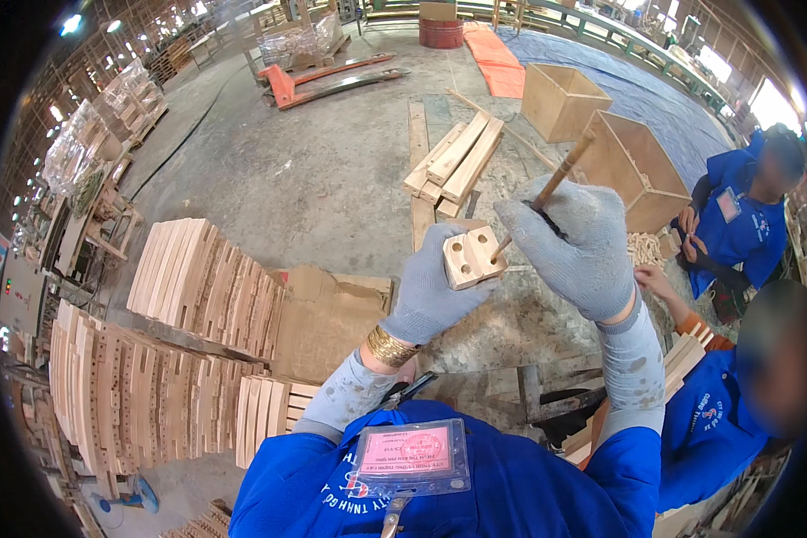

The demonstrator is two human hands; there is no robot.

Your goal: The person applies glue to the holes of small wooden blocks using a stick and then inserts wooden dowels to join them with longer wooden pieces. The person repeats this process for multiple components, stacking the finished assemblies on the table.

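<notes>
My left hand (426, 285), in a grey knit glove, is closed around wooden pieces (468, 260) held side by side. Their pale end faces, with several round drilled holes, point up at me. In my gloved right hand (583, 247) a thin brown stick (565, 169) is pinched and slants down to the left. Its lower tip meets the right side of the end faces, close to a hole; whether it enters one I cannot tell. The lengths of the held pieces are mostly hidden below my left hand.
Tall stacks of wooden slats (152, 386) stand at the left beside a cardboard sheet (323, 327). Ahead lie several wooden bars (462, 157), with plywood boxes (641, 161) to their right. A red pallet jack (282, 85) stands farther off. Two co-workers in blue (744, 224) are at the right.
</notes>
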